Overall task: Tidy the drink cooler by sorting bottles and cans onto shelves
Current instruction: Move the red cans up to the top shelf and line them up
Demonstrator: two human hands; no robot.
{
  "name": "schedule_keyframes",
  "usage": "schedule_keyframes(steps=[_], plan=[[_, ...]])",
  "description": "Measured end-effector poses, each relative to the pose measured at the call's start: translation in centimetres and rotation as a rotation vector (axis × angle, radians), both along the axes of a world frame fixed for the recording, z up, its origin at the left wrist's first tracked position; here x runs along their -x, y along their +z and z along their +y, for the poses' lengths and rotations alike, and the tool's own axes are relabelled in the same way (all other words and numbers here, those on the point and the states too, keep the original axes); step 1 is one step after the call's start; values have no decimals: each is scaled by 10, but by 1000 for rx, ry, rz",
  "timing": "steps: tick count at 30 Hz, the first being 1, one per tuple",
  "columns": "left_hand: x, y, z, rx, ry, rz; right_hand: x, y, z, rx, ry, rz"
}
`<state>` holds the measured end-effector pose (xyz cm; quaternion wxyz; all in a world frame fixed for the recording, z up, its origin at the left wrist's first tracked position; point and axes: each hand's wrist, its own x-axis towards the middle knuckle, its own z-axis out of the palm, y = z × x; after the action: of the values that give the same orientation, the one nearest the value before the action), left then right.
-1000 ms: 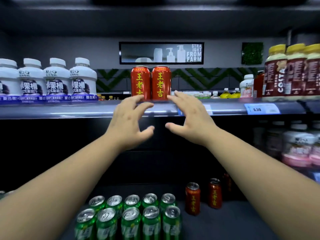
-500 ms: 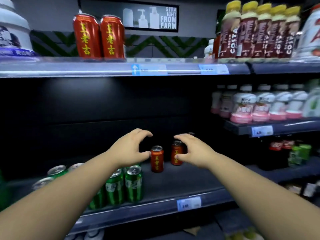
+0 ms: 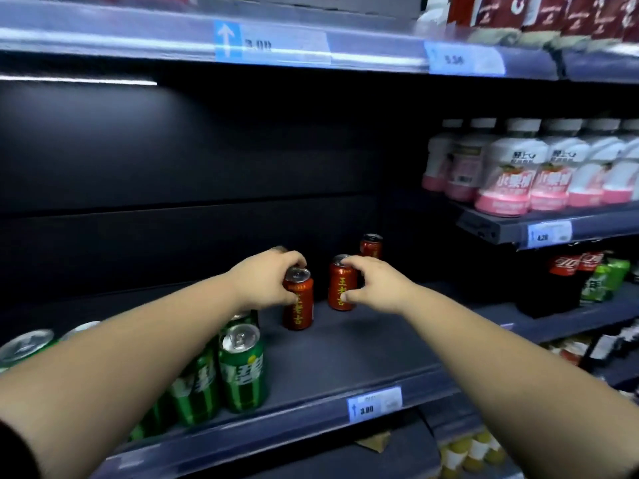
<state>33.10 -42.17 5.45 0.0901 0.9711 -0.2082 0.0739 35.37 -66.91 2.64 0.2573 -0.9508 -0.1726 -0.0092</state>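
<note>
Three red cans with yellow lettering stand on the dark lower shelf [image 3: 345, 357]. My left hand [image 3: 266, 280] grips the nearest red can [image 3: 299, 307] around its top, fingers curled over the rim and thumb on its side. My right hand [image 3: 375, 283] grips the second red can [image 3: 340, 283], fingers over its top and thumb on its label. A third red can [image 3: 371, 245] stands untouched behind them near the back wall. Both held cans stand upright on the shelf.
Green cans [image 3: 242, 368] crowd the shelf's left front under my left forearm. White and pink bottles [image 3: 511, 181] fill a shelf at right, with dark cola bottles [image 3: 560, 285] and green bottles below them. The upper shelf edge [image 3: 276, 46] carries price tags.
My view dropped from the top shelf to the lower one. Both hands came down, reached in and closed round the two red cans.
</note>
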Motion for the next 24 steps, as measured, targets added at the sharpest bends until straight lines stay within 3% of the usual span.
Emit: schedule_keyframes(steps=[12, 20, 24], plan=[[-80, -3, -4, -222, -113, 255, -72, -20, 21, 159, -63, 33], [-84, -2, -1, -93, -123, 304, -64, -12, 20, 94, 202, 62], [-81, -11, 2, -75, -92, 347, -65, -15, 19, 10, 187, 110]])
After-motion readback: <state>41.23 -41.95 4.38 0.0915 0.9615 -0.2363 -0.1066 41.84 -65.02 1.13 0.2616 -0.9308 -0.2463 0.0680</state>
